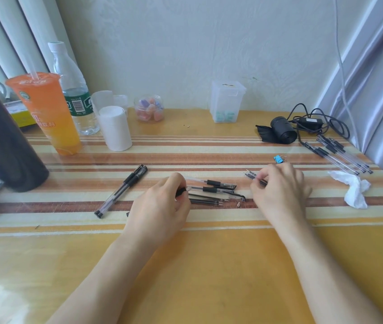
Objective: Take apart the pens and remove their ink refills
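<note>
Left hand [160,206] curls round a clear pen's [218,190] end, mid-surface [209,265]. Right hand [279,187] pinches thin refills [250,175]. 2 capped pens [122,190] lie toward the left edge.

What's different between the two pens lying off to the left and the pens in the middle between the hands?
The left pens lie slanted; the middle pens lie nearly level. The left pens sit untouched off to the side; the left hand grips one middle pen's end with its fingers. Loose refills lie right beside the middle pens, farther from the left pens. Both have clear barrels with black grips.
</note>
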